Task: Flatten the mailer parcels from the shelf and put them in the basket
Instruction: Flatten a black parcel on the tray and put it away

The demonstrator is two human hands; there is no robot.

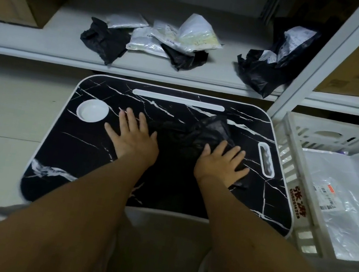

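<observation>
Black mailer (188, 135), black-marbled tray (90, 149)

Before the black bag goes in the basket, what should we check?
1. Both hands flat on the black bag: ok; left hand and right hand press with straight fingers.
2. Bag fully flat: not ok; its far part bulges up, crumpled.
3. Bag lies on the lap table: ok.
4. Basket close by: ok, right beside the table.
5. Room in the basket: ok; only flat clear bags lie inside.
6. More bags waiting on the shelf: ok, several black and white ones.
</observation>
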